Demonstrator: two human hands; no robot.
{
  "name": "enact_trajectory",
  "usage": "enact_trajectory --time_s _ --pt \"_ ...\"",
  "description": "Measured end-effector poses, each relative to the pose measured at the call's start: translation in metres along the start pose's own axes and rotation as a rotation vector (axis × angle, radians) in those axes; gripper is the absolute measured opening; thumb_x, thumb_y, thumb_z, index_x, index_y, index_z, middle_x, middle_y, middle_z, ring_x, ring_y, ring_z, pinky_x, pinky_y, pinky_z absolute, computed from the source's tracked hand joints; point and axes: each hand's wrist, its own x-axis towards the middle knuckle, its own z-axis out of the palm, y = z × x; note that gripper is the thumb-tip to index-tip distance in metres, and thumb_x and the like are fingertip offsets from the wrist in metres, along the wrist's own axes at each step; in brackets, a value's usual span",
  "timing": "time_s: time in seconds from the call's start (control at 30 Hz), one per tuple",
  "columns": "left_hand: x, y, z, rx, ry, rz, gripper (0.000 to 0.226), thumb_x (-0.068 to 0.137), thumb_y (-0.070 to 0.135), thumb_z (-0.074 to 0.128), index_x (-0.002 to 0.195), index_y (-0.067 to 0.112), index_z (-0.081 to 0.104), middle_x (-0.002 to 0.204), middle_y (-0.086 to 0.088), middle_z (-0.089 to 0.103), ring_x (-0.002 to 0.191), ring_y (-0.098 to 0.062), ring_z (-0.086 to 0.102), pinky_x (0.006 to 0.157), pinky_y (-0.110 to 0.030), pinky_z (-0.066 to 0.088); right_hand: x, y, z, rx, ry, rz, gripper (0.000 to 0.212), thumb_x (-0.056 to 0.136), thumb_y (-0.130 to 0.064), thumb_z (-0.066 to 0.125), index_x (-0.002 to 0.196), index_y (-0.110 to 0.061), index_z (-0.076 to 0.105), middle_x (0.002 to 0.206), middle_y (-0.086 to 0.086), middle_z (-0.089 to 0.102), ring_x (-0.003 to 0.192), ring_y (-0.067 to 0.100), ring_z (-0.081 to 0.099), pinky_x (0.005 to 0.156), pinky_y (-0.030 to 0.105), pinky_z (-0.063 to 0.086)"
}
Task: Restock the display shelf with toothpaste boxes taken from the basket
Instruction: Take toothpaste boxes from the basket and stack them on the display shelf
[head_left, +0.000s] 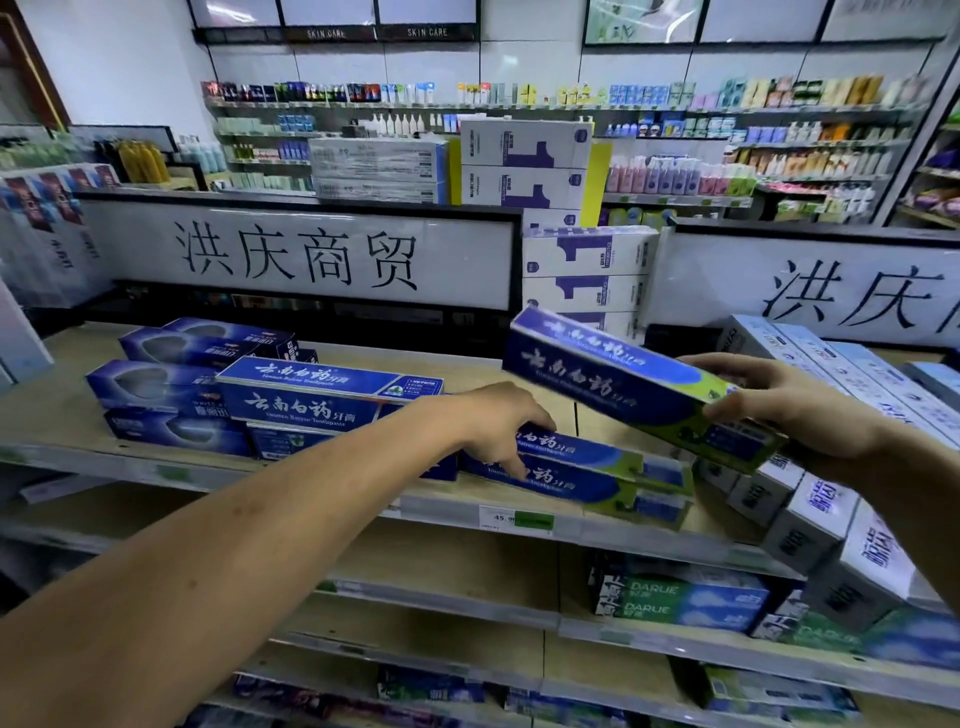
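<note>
Gripping a long glossy blue carton, right hand, left hand fingers touching rectangular shelved cartons.

The left hand covers the left end of the two stacked blue-and-green cardboard toothpaste boxes, so its grasp cannot be told. The raised blue-and-green toothpaste box hides the palm of the right hand. The white price label perhaps reads 45.9, its last digit blurred. The white lettered sign runs off the right edge.
</note>
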Motion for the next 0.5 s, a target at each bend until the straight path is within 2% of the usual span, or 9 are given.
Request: enact_trajectory --time_s 0.1,0.17,0.23,0.33,0.4,0.5 --pt "-0.007 0.002 0.003 -0.018 0.005 -0.001 0.068 0.083 0.028 0.076 0.144 0.026 0.046 0.141 -0.001 0.051 0.125 -0.021 0.049 0.102 -0.037 0.045 0.007 -0.004 0.001 -0.076 -0.029 0.050 0.045 0.070 -0.008 0.078 0.106 -0.034 0.073 0.107 0.011 0.073 0.091 0.029 0.072 0.065 0.029 0.059" --pt "-0.010 0.005 0.009 0.006 0.039 -0.006 0.065 0.085 0.034 0.074 0.143 0.025 0.047 0.139 -0.001 0.052 0.124 -0.021 0.051 0.102 -0.038 0.046 0.009 -0.001 0.004 -0.094 -0.037 0.077 0.044 0.069 -0.014 0.076 0.108 -0.032 0.072 0.108 0.010 0.074 0.094 0.030 0.072 0.066 0.030 0.059" --pt "-0.015 0.007 0.014 0.027 0.087 -0.021 0.058 0.086 0.039 0.072 0.137 0.024 0.050 0.134 -0.001 0.056 0.120 -0.020 0.053 0.101 -0.039 0.048 0.011 0.002 0.003 -0.052 -0.020 0.105 0.046 0.071 -0.011 0.077 0.114 -0.026 0.069 0.112 0.014 0.072 0.096 0.033 0.071 0.067 0.032 0.060" --pt "-0.029 0.009 0.013 0.060 0.173 -0.047 0.048 0.086 0.044 0.071 0.127 0.023 0.056 0.123 0.002 0.061 0.111 -0.016 0.058 0.094 -0.039 0.052 0.008 0.004 0.001 0.005 -0.005 0.109 0.039 0.076 -0.013 0.068 0.114 -0.023 0.069 0.114 0.019 0.071 0.097 0.035 0.071 0.066 0.033 0.060" --pt "-0.040 0.007 0.005 0.095 0.265 -0.028 0.042 0.087 0.045 0.069 0.122 0.023 0.061 0.118 0.004 0.065 0.105 -0.013 0.060 0.088 -0.036 0.055 0.006 0.003 0.000 -0.016 -0.010 0.097 0.040 0.069 -0.023 0.075 0.109 -0.028 0.073 0.111 0.017 0.072 0.097 0.036 0.071 0.066 0.033 0.060" --pt "-0.055 0.004 -0.018 0.024 0.549 0.078 0.020 0.092 0.033 0.065 0.104 0.018 0.073 0.098 0.002 0.073 0.086 -0.011 0.066 0.075 -0.028 0.055 0.004 0.002 0.001 -0.078 -0.018 0.096 0.040 0.067 -0.027 0.074 0.106 -0.034 0.073 0.110 0.012 0.073 0.097 0.033 0.071 0.067 0.032 0.060"
